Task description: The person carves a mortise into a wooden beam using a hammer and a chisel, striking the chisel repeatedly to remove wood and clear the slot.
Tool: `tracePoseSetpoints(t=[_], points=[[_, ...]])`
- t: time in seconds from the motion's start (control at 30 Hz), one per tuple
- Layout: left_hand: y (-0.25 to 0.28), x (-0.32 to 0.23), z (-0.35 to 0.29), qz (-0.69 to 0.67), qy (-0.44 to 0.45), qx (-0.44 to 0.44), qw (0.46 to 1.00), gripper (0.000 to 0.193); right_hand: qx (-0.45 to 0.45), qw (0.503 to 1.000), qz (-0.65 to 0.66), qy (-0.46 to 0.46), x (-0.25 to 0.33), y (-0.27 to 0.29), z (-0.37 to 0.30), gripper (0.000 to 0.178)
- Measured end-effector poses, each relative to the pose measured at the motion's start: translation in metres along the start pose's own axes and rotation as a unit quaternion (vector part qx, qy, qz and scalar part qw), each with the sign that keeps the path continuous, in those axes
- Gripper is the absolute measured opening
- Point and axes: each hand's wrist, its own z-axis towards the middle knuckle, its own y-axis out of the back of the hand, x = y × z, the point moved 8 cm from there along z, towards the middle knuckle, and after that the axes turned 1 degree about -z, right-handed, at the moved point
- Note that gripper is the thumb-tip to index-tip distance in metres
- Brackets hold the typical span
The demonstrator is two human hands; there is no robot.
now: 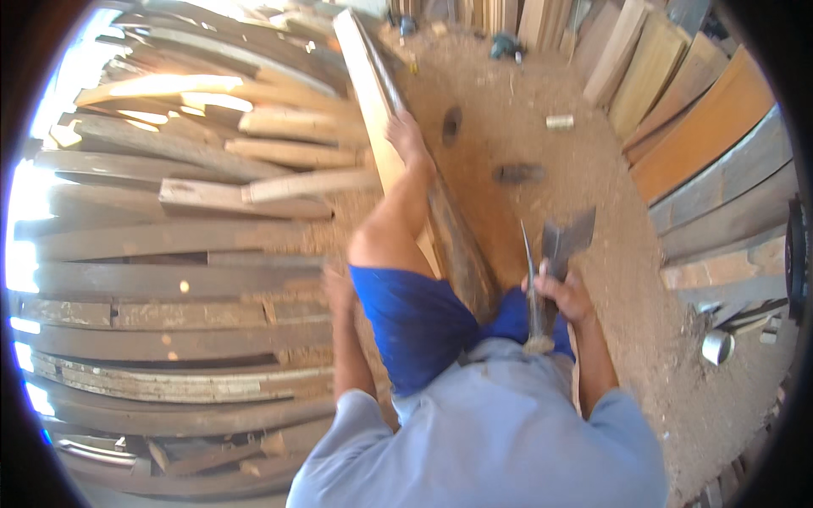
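Observation:
My right hand (563, 296) is closed around a hand tool with a broad, flared dark metal blade (569, 240), held up in front of my right hip. A thin curved metal piece (528, 245) and a rounded handle end (539, 342) show beside it; I cannot tell whether these belong to the same tool. My left hand (340, 290) hangs beside my left knee, blurred, so its fingers are unclear. My bare left foot (406, 134) rests on a long timber (373, 93) with a pale face and dark edge, running away from between my legs.
Stacked old planks (169, 279) fill the left side, with loose pale pieces on top. Boards (711, 152) lean along the right. On the dirt floor (593, 169) lie a small pale block (559, 122), a dark green power tool (506, 46) and a round metal can (717, 347).

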Motion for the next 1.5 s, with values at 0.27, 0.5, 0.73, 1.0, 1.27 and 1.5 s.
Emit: tracePoseSetpoints(t=[0.27,0.5,0.73,1.0,1.27,1.5], points=[[-0.175,-0.098,-0.145,0.188,-0.038,0.200,0.961,0.097,-0.041,0.998,-0.036,0.028,0.019,0.016,-0.025,0.035],[-0.192,-0.060,-0.147,0.090,-0.068,0.230,0.967,0.128,-0.070,0.996,-0.054,0.008,0.020,0.021,-0.028,0.022],[-0.161,0.060,-0.110,0.010,-0.109,0.280,0.954,0.132,-0.067,0.996,-0.057,-0.035,0.010,0.009,0.000,0.025],[-0.143,-0.003,-0.133,-0.425,0.118,0.466,0.767,0.114,-0.037,0.991,-0.112,-0.069,-0.003,-0.012,0.028,0.024],[-0.130,-0.077,-0.116,-0.082,-0.226,0.400,0.884,0.064,-0.056,0.988,-0.123,-0.081,-0.008,-0.020,0.027,0.026],[-0.150,-0.092,-0.145,-0.412,0.021,0.342,0.844,0.067,-0.043,0.986,-0.139,-0.084,-0.012,-0.029,0.038,0.024]])
